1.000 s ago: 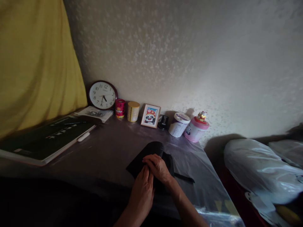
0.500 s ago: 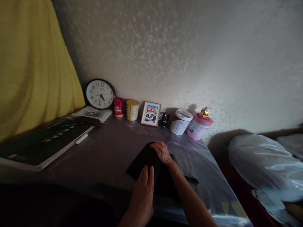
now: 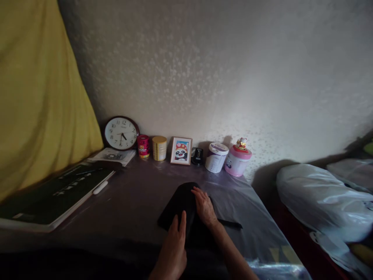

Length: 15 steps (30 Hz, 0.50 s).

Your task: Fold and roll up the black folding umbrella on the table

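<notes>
A black cloth-like item (image 3: 186, 198) lies bunched near the front of the table, with a thin black strap (image 3: 231, 224) reaching out to its right. My left hand (image 3: 174, 245) rests against its near left side, fingers stretched and slightly apart, some fingertips dark against the cloth. On its upper right part lies my right hand (image 3: 204, 206), fingers extended over the fabric. Neither hand shows a grip on it. The dark item's lower part blends into shadow between my arms.
Along the wall stand a clock (image 3: 121, 133), a red can (image 3: 143, 146), a yellow can (image 3: 159, 148), a panda picture (image 3: 181, 151), a white tub (image 3: 216, 157) and a pink jar (image 3: 238, 160). A green book (image 3: 58, 194) lies left; plastic bags (image 3: 317, 194) sit right.
The view has tilted up, so the table objects appear lower. My right hand has slid slightly toward me over the black item, whose top looks rounder.
</notes>
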{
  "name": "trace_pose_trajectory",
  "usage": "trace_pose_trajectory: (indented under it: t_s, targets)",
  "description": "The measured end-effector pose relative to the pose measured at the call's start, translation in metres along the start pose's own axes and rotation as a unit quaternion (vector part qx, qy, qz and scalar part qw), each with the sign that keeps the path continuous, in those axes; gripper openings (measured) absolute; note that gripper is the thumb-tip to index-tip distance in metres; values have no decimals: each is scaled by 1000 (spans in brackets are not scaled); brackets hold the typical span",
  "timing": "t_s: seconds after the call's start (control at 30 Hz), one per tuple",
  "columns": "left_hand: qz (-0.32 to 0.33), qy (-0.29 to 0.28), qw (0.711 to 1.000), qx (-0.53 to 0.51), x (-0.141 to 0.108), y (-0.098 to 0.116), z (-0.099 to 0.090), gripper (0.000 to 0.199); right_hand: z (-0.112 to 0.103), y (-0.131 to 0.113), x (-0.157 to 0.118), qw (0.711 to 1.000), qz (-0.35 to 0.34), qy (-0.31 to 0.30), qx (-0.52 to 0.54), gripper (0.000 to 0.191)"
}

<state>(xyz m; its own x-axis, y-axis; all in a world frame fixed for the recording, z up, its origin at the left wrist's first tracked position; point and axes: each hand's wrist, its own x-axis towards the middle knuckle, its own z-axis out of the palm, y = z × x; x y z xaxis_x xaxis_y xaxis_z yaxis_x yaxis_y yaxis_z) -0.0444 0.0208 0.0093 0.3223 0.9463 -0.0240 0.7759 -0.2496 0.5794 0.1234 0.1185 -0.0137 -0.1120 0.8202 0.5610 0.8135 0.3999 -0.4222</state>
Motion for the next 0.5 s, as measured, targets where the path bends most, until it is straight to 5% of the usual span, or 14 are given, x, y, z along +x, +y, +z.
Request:
trace_pose_trajectory:
  t_s: [0.23,0.37,0.5]
  targets:
    - [9,15,972,-236,-2,-14,-34,86,-45,42,2,962,206,83,160,28]
    - [29,-24,914,-404,-13,-9,-73,77,-76,48,-12,909,283,80,295,34]
    - [0,-101,845,-524,-25,-5,-97,69,-83,40,-26,916,271,46,292,31]
